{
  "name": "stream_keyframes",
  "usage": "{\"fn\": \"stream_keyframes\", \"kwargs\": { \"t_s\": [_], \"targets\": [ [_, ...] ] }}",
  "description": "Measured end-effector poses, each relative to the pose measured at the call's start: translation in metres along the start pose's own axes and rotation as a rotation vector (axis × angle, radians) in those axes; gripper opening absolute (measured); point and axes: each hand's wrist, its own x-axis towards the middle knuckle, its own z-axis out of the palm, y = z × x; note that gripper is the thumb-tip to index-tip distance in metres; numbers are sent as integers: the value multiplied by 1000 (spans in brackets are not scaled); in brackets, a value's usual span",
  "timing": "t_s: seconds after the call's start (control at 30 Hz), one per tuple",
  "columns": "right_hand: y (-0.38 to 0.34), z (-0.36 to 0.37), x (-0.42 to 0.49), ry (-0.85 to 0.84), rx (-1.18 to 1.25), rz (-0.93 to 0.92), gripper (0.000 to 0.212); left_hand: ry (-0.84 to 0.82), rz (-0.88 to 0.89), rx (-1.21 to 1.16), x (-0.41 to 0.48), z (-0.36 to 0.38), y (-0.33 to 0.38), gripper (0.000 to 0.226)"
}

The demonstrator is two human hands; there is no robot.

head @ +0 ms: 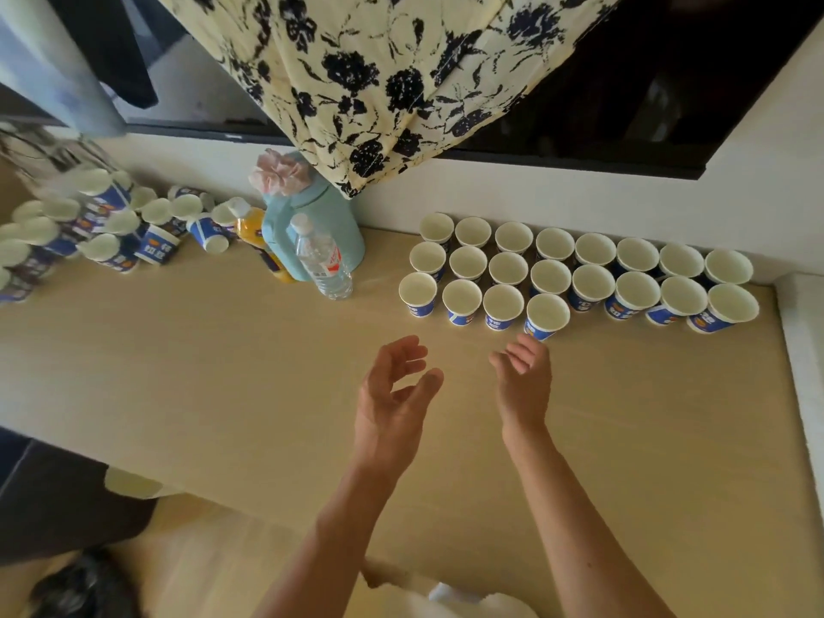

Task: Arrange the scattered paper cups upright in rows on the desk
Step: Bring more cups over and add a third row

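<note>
Head: left hand point(392, 394), right hand point(524, 381) near upright cups point(592, 282)

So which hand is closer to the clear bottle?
Left. The left hand hovers in front and slightly right of the clear bottle; the right hand is farther right, by the nearest cup.

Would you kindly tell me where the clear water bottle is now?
In the head view, the water bottle stands upright on the desk left of centre, in front of the blue jug and left of the cup rows.
</note>
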Motion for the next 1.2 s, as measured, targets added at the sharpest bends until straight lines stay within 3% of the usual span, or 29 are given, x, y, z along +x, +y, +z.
{"fn": "stream_keyframes", "kwargs": {
  "t_s": [0.37,0.5,0.8,1.07,1.2],
  "targets": [
    [-64,137,-172,-450,2,-159,39,234,90,-158,-57,-170,4,39],
    [-55,182,-235,-503,-26,-164,42,333,114,-224,-80,-237,6,55],
    [-16,248,-341,-574,-102,-178,34,403,136,-246,-123,-362,-13,44],
    [-4,315,-348,-614,-137,-189,31,435,100,-246,-93,-420,-26,45],
    [-1,370,-333,-644,-139,-171,30,452,86,-210,-50,-450,-26,34]
  ]
}}
